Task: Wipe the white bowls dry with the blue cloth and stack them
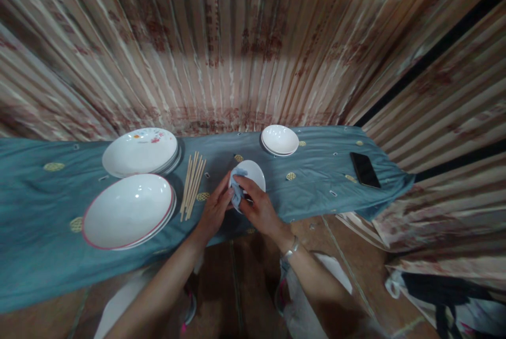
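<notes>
In our right grip (261,208), we see a dull, crumpled cloth rag (237,194) against a smooth, shiny bowl (258,173). Left of that grip, the sticks (193,186) look like wood; the surface (316,162) is wrinkly cloth.

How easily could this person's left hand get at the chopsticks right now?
Probably yes: the chopsticks lie close beside the left hand, with no dish standing between them. It would likely have to let go of the small white bowl first.
</notes>
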The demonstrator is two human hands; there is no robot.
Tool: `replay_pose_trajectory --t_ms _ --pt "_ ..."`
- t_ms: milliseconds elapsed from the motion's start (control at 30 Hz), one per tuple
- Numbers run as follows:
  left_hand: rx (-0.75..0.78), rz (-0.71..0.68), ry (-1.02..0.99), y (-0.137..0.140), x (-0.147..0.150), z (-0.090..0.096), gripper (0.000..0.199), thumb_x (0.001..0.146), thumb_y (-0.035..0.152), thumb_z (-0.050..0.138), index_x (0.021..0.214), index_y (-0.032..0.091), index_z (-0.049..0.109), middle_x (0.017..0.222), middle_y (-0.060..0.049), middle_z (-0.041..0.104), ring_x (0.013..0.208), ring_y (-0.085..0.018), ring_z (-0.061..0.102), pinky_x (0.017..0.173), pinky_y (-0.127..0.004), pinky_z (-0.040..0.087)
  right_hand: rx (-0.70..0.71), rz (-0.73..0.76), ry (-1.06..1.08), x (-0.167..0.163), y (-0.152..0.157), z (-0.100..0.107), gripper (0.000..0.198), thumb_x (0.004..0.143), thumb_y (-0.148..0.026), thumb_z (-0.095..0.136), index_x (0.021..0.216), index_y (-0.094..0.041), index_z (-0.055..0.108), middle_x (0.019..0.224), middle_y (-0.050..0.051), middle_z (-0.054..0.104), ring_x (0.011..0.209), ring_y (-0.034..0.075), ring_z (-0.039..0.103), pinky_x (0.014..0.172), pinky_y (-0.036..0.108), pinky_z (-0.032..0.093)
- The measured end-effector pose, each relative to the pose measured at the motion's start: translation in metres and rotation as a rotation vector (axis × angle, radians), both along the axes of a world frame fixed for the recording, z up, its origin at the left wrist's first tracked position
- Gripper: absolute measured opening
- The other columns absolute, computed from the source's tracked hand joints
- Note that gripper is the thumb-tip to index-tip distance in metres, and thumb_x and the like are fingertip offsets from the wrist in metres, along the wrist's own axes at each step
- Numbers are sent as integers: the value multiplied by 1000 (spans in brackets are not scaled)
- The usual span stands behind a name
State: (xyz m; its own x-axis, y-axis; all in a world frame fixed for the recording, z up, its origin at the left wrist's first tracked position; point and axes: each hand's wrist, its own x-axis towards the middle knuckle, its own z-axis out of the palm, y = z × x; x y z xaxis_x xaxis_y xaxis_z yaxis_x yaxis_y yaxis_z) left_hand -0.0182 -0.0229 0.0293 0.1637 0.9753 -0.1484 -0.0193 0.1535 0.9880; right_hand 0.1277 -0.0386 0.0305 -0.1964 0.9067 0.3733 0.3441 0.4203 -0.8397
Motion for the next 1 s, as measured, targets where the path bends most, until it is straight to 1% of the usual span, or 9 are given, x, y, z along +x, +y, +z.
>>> replay_pose_trajectory --t_ms 67,100,267,367,533,633,733,867,1000 --pt "-10 2 -2 0 0 -2 75 81 55 60 144 18 46 142 -11 56 121 -31 59 84 -38 60 76 -26 -92 0 1 0 53 92 -11 45 142 -29 46 146 7 47 135 19 45 114 39 39" --pt "-12 -1 -2 0 0 -2 76 81 56 61 145 18 46 143 -11 55 122 -31 59 85 -38 60 102 -42 -140 0 3 0 54 92 -10 44 143 -29 45 148 7 44 135 20 46 115 40 38" --pt "19 -48 -33 -1 0 -3 76 82 57 59 148 22 41 149 -8 49 128 -31 55 88 -39 59 178 -112 -315 3 16 0 53 94 -13 43 145 -26 43 151 13 33 121 21 57 107 40 48" --pt "14 -55 -48 -2 0 -1 76 83 57 59 148 23 39 152 -7 45 129 -31 53 89 -39 58 200 -163 -364 5 27 -1 51 95 -13 41 145 -23 43 149 15 34 118 22 58 103 40 50" --pt "15 -63 -47 -4 0 3 76 83 55 59 148 21 40 152 -8 44 129 -31 53 89 -40 58 165 -260 -429 12 41 -2 52 92 -8 38 143 -19 46 145 17 41 116 24 60 105 43 48" --pt "23 -68 -37 -5 -1 3 73 85 53 58 148 22 40 152 -8 44 129 -31 53 89 -39 58 97 -296 -470 17 45 -3 52 92 -8 37 143 -15 45 145 19 42 123 28 56 108 46 45" --pt "21 -71 -16 -4 -2 2 72 85 53 57 148 22 40 149 -8 48 125 -30 56 86 -38 59 48 -311 -501 22 48 -6 54 91 -8 39 144 -14 43 145 20 43 130 30 50 110 48 42" --pt "13 -62 -17 -4 -2 0 71 86 52 57 148 23 40 149 -9 48 124 -30 57 86 -38 59 59 -330 -490 26 50 -11 53 90 -9 40 143 -14 43 145 19 45 134 30 46 111 48 41" --pt "3 -69 -38 -5 -2 0 71 86 50 56 149 22 39 150 -9 48 126 -30 55 88 -39 58 66 -351 -490 28 50 -16 53 90 -9 41 142 -14 43 144 18 47 134 29 47 111 48 42"
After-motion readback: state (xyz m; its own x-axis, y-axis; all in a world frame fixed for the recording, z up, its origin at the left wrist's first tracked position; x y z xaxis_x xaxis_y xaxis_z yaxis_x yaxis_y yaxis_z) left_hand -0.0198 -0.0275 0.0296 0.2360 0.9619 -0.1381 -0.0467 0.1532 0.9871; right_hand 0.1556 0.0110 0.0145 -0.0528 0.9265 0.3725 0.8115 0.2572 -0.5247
